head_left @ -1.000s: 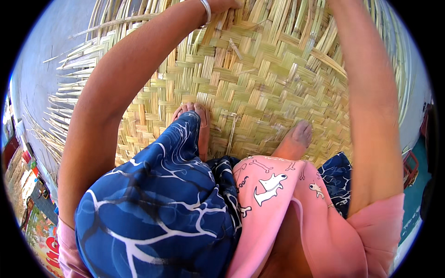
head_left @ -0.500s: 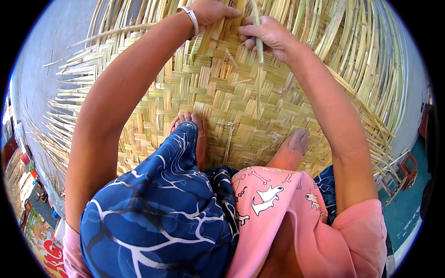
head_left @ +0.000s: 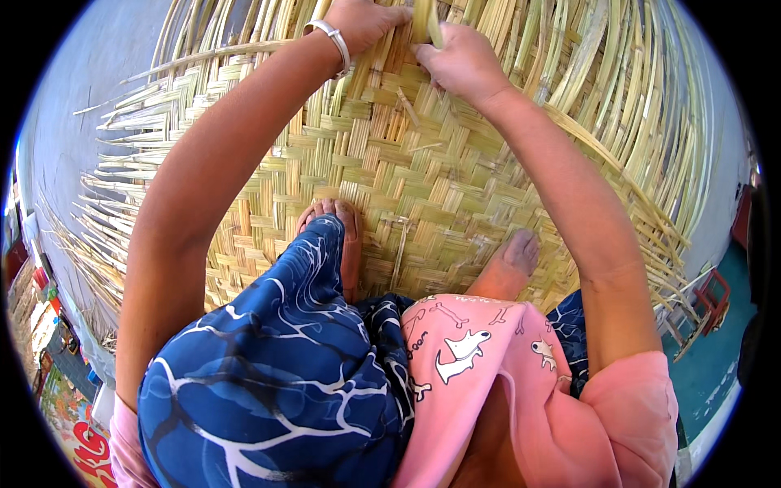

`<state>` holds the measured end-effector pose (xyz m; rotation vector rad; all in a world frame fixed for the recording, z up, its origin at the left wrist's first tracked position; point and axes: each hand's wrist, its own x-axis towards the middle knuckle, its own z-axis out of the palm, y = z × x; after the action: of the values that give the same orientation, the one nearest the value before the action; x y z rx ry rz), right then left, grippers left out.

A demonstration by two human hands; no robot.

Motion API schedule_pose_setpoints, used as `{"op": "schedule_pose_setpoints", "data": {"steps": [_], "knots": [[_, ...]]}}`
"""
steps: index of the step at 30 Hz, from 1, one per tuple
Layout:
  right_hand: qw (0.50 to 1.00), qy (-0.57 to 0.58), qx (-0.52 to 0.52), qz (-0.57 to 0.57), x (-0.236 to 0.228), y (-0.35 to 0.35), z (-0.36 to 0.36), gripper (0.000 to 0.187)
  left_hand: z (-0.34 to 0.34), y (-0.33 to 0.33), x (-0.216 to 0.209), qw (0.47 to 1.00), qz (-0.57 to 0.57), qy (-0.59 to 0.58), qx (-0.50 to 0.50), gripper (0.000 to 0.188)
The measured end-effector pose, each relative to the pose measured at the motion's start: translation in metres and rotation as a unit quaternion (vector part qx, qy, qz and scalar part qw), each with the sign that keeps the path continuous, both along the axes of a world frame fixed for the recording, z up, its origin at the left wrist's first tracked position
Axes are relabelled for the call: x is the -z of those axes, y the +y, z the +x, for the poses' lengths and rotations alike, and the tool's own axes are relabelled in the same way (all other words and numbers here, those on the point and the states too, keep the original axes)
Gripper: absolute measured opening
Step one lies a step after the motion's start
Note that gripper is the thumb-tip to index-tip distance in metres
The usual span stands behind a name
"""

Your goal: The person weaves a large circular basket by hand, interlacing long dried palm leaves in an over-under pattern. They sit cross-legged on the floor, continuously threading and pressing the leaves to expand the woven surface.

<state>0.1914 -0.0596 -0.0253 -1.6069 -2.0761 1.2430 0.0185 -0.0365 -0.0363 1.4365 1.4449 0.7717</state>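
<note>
A large woven bamboo mat [head_left: 358,163] spreads under my bare feet, its weave tight in the middle and its strips loose at the far side. At the top edge, my right hand [head_left: 464,61] is closed on a pale green bamboo strip [head_left: 422,23], which stands up from the weave and is partly blurred. My left hand [head_left: 364,24], with a silvery bangle [head_left: 335,42] on the wrist, is just left of that strip. Its thumb reaches toward the strip, and its other fingers are mostly hidden, curled over the mat; what they grip does not show.
Long loose strips [head_left: 651,114] fan out at the right, and shorter strip ends [head_left: 130,175] stick out at the left over a grey floor [head_left: 77,89]. A small reddish frame [head_left: 713,299] stands at the far right. My feet [head_left: 521,252] rest on the mat.
The strip in my right hand has swung up and away; its lower end no longer hangs over the weave. My right hand has turned, its back now facing up. The left hand has shifted slightly left.
</note>
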Motion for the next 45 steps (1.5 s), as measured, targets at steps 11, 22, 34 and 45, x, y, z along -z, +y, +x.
{"op": "schedule_pose_setpoints", "data": {"steps": [11,22,34,45], "knots": [[0.979,0.098,0.047,-0.174,0.029,0.019,0.01,0.022,0.005,-0.112,0.004,0.831,0.272,0.428,0.231,0.042],[0.985,0.092,0.032,-0.141,0.022,0.016,0.015,0.03,0.019,-0.114,-0.019,0.787,0.259,0.416,0.375,0.014],[0.976,0.133,0.077,-0.152,0.023,0.014,0.006,0.03,0.017,-0.147,-0.008,0.956,-0.073,0.272,0.082,0.025],[0.996,-0.007,0.04,0.079,0.027,-0.008,0.009,0.033,0.02,-0.133,0.002,0.949,-0.076,0.302,0.047,0.028]]}}
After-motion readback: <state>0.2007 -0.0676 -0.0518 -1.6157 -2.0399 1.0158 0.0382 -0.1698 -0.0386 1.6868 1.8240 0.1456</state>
